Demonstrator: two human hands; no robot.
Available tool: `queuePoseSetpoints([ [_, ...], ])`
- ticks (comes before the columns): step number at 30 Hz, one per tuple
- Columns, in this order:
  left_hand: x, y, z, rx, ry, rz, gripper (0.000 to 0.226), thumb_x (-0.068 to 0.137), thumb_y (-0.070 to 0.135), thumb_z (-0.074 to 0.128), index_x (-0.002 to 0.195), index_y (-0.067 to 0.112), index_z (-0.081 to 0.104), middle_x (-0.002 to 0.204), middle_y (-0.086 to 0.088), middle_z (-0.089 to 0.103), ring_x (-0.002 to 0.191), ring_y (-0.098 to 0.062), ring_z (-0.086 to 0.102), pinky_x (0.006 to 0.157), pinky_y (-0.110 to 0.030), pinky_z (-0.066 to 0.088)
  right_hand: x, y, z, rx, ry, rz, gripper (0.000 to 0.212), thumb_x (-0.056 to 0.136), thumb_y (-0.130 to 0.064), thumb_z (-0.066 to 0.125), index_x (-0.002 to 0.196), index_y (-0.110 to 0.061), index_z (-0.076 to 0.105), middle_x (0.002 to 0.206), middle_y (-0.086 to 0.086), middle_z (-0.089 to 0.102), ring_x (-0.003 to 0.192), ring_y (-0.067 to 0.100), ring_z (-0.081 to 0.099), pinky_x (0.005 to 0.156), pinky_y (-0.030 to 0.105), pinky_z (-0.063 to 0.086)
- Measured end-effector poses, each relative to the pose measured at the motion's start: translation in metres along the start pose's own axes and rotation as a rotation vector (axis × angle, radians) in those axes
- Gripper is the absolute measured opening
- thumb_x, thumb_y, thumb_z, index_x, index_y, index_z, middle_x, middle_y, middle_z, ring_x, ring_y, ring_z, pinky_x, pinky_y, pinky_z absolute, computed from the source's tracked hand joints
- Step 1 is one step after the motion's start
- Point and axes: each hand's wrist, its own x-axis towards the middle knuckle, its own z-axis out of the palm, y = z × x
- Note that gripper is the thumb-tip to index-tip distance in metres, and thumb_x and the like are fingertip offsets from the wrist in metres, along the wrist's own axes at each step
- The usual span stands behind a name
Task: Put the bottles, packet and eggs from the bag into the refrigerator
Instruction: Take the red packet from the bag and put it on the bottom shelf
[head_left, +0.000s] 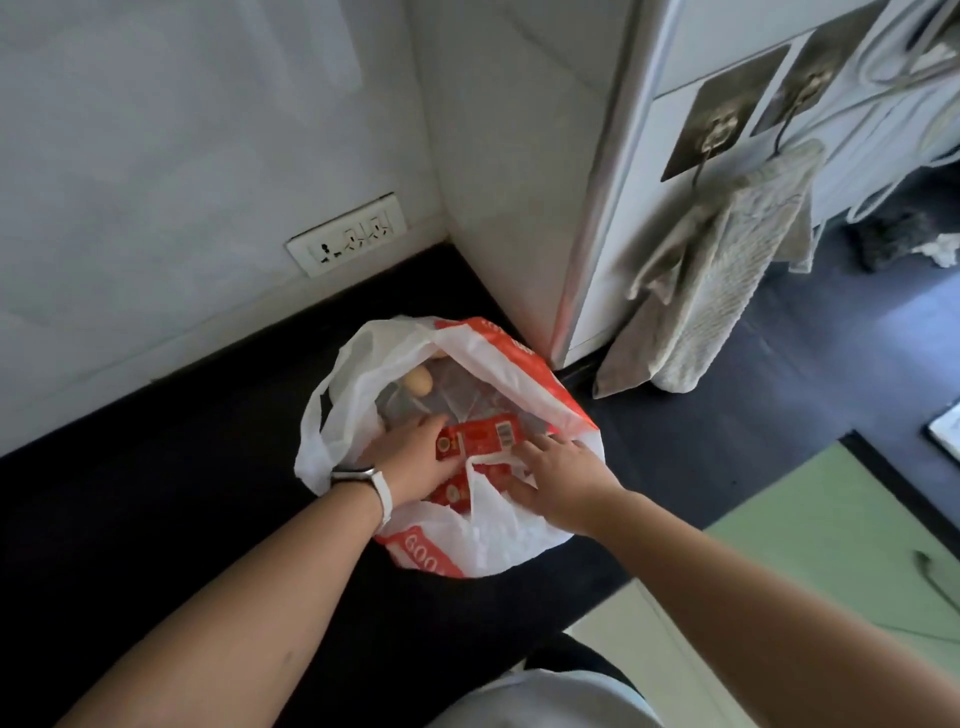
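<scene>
Head view: red packet, seemingly barcoded, inside white bag.

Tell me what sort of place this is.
Most likely a home kitchen: a dark counter with a wall socket above it, a white refrigerator with a towel hung on it.

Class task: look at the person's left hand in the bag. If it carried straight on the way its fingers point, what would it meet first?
The left hand points up and right, into the bag. It would probably meet the red packet first, which its fingers already seem to touch.
</scene>
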Motion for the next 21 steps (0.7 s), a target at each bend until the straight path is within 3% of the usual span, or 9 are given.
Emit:
queuePoseSetpoints([
  [5, 0.01, -0.002, 0.006, 0.137, 0.006, 0.064, 0.057, 0.081, 0.069, 0.058, 0.125, 0.035, 0.043, 0.13, 0.001, 0.051, 0.113, -0.025, 0.056, 0.089, -0.042, 0.051, 0.006, 0.002, 0.007, 0.058, -0.011, 0.08, 0.05, 0.099, -0.055, 0.035, 0.145, -0.033, 0.042, 0.149, -0.008, 0.044, 0.132, 0.024, 0.046, 0.112, 0.043, 0.034],
  [7, 0.015, -0.004, 0.008, 0.177, 0.007, 0.062, 0.067, 0.076, 0.072, 0.062, 0.128, 0.034, 0.042, 0.133, -0.002, 0.051, 0.119, -0.027, 0.053, 0.095, -0.044, 0.049, 0.008, -0.002, 0.007, 0.117, 0.008, 0.127, 0.049, 0.101, -0.051, 0.032, 0.145, -0.033, 0.042, 0.148, -0.008, 0.045, 0.13, 0.023, 0.048, 0.111, 0.042, 0.037],
  [9, 0.018, -0.006, 0.01, 0.163, 0.004, 0.04, 0.065, 0.073, 0.071, 0.066, 0.121, 0.032, 0.046, 0.124, -0.003, 0.057, 0.114, -0.027, 0.056, 0.094, -0.042, 0.049, 0.011, -0.006, 0.007, 0.183, 0.037, 0.188, 0.046, 0.103, -0.045, 0.032, 0.145, -0.03, 0.043, 0.142, -0.008, 0.051, 0.124, 0.021, 0.053, 0.107, 0.036, 0.041],
  [15, 0.015, -0.01, 0.005, -0.091, 0.019, 0.015, 0.028, 0.087, 0.046, 0.067, 0.087, 0.02, 0.057, 0.089, 0.005, 0.061, 0.081, -0.017, 0.063, 0.068, -0.03, 0.051, 0.023, -0.014, 0.012, 0.275, 0.086, 0.33, 0.042, 0.101, -0.046, 0.038, 0.136, -0.031, 0.054, 0.124, -0.009, 0.065, 0.106, 0.016, 0.062, 0.094, 0.032, 0.051],
  [21, -0.005, -0.006, -0.009, -0.185, 0.059, 0.046, 0.024, 0.091, 0.043, 0.065, 0.088, 0.023, 0.053, 0.082, 0.009, 0.066, 0.075, -0.01, 0.064, 0.059, -0.025, 0.047, 0.027, -0.017, 0.007, 0.451, 0.119, 0.36, 0.041, 0.1, -0.047, 0.043, 0.138, -0.033, 0.051, 0.126, -0.011, 0.061, 0.106, 0.013, 0.061, 0.094, 0.031, 0.052],
])
